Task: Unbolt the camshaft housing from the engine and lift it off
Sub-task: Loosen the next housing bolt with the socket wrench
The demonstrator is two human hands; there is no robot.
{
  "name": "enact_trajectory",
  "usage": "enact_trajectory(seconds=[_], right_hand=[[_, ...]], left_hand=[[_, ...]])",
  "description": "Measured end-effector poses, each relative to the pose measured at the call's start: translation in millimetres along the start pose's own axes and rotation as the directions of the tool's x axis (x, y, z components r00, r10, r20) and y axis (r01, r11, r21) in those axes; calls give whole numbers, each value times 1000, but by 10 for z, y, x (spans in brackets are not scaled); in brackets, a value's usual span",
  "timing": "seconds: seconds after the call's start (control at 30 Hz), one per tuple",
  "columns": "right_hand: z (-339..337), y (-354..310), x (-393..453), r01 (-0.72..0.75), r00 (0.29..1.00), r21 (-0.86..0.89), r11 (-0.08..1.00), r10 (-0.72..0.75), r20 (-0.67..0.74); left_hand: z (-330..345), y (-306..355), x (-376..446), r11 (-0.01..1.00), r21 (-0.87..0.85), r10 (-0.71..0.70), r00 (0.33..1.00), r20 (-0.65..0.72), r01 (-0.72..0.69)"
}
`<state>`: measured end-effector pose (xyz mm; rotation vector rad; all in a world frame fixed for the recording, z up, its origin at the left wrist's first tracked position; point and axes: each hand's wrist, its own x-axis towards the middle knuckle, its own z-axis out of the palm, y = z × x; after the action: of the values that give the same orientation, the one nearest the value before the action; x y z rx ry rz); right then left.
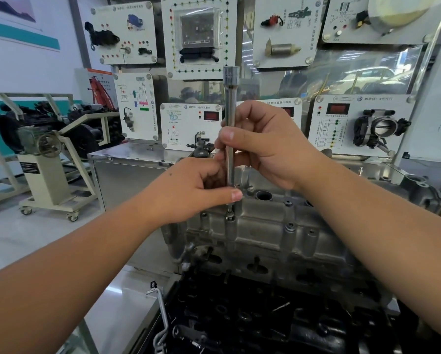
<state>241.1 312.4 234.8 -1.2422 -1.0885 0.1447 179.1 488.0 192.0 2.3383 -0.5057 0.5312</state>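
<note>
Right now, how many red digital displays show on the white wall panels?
2. One red digital display sits left of the upright silver extension bar; another is on the white throttle-body panel at right. The right hand may hide a third.

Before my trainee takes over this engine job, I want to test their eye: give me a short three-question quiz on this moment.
1. True or false: both hands grip the extension bar.
2. The bar stands: A) upright B) flat C) upside down in a tray.
3. What does the bar's lower end sit on?

Key: 1 true, left hand low, right hand higher. 2 A. 3 a bolt on the housing.
</note>
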Motion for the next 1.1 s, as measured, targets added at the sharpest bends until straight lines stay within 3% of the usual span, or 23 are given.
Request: enact_trajectory(seconds=[0.2,0.43,0.67,0.97,1.1], right_hand=[[-57,-58,-3,-87,992,67,994,80,95],[-24,-18,-17,-46,998,39,998,44,50],[-64,-77,-20,-90,990,34,995,86,116],[-9,-46,-30,-57,996,18,998,55,71],[-57,-82,-20,-80,990,8,997,78,117]], left_hand=[[-54,12,3,1000,5,-12,998,69,12],[-23,24,-7,999,9,42,998,49,-42],[-46,27,3,1000,20,11,996,93,-13],[-9,22,-7,999,46,0,1000,13,-1],[-42,31,-22,1000,-25,-2,998,65,4]])
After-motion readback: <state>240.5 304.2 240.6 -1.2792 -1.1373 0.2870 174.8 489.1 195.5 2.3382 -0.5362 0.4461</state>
